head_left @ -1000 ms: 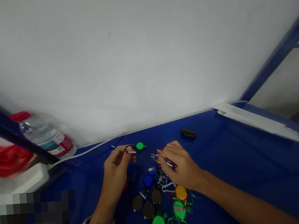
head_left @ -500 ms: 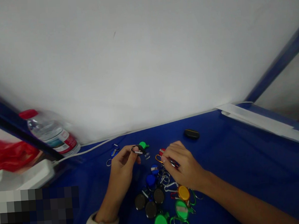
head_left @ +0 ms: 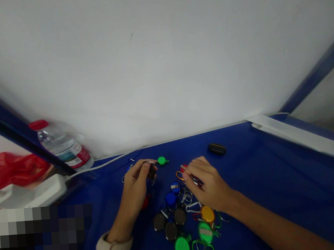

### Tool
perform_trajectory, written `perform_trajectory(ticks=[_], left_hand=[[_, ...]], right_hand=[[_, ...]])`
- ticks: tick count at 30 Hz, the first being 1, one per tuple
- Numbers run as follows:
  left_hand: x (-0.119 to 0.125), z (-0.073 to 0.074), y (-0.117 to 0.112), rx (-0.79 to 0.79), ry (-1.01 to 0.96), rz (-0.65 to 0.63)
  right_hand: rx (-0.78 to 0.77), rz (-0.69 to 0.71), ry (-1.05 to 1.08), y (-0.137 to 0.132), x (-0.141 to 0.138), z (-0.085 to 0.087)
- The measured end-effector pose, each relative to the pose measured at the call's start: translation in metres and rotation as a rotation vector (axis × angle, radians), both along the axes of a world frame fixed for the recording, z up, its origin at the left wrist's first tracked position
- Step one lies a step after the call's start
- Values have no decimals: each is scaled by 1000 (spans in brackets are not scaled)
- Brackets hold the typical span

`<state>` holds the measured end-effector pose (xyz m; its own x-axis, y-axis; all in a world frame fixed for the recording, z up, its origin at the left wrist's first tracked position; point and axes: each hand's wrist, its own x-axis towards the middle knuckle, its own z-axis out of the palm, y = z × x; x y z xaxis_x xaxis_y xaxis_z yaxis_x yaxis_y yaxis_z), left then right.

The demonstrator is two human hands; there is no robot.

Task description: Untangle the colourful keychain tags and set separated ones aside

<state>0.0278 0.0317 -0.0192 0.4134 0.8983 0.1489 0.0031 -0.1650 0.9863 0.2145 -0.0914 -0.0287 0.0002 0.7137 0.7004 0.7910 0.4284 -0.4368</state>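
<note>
My left hand (head_left: 136,190) is pinched shut on a small dark badge reel (head_left: 151,172) with a thin metal clip at its top. My right hand (head_left: 208,187) grips a red carabiner clip (head_left: 194,179), which my fingers mostly hide. Below it lies a heap of retractable badge reels with carabiners and rings: several dark ones (head_left: 171,231), blue (head_left: 170,199), orange (head_left: 208,214) and green (head_left: 182,248). A lone green reel (head_left: 163,160) lies just beyond my left fingertips. An orange carabiner (head_left: 179,176) sits beside my right fingers.
The blue tablecloth (head_left: 258,164) runs back to a white wall (head_left: 162,64). A black oval case (head_left: 217,149) lies on it. At far left stand a water bottle (head_left: 62,143), a white power strip (head_left: 37,192) with its cable, and a red plastic bag (head_left: 12,169).
The dark reel now shows below my left fingers, turned from its earlier position. The whole scene has drifted right in view as my head moved. My right hand keeps its grip.
</note>
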Motion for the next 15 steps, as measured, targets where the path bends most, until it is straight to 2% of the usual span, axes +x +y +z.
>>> perform_trajectory(ticks=[9, 15], left_hand=[[-5, 4, 6, -233, -52, 49], [-17, 2, 21, -239, -63, 220]], right_hand=[[6, -10, -26, 0, 0, 1], [12, 0, -19, 0, 1, 1]])
